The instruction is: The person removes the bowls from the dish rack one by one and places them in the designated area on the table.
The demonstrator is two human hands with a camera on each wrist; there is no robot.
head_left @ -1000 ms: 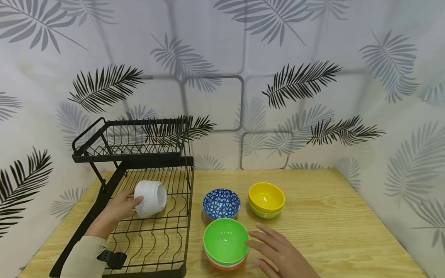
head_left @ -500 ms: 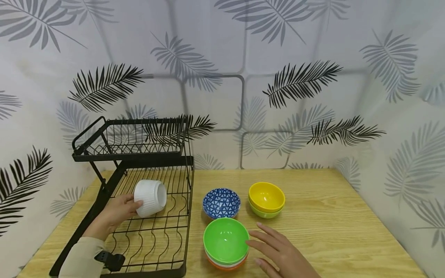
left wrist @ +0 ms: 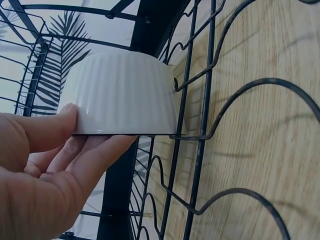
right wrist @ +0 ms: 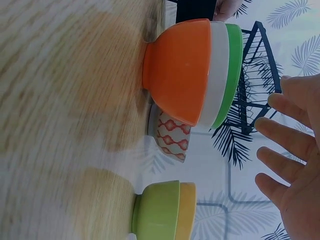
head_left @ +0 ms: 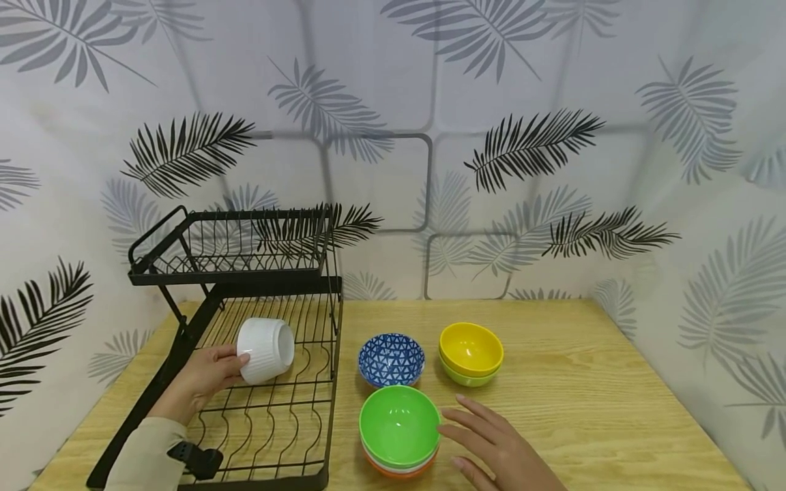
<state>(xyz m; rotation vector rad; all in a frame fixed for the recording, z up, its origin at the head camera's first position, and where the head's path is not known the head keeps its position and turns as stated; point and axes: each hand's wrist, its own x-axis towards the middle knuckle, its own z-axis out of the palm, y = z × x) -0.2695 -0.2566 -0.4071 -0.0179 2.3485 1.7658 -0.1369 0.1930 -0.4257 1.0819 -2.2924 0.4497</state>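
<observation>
On the lower tier of the black dish rack, a white ribbed cup lies on its side with its mouth facing right. My left hand holds its base end; in the left wrist view the thumb presses the ribbed side of the cup and the fingers lie under the flat base. To the right, my right hand hovers with fingers spread, close beside a stack of bowls topped by a green bowl. Under the green one are a white bowl and an orange bowl. That hand holds nothing.
Behind the stack stands a blue-and-white triangle-patterned bowl, red-patterned outside. To its right, a yellow bowl sits in a light green bowl. The rack's upper tier overhangs the back. Wooden tabletop extends right.
My left hand has shifted slightly lower and left on the cup, its thumb sliding a little down the side. The cup and my right hand stay almost where they were.
</observation>
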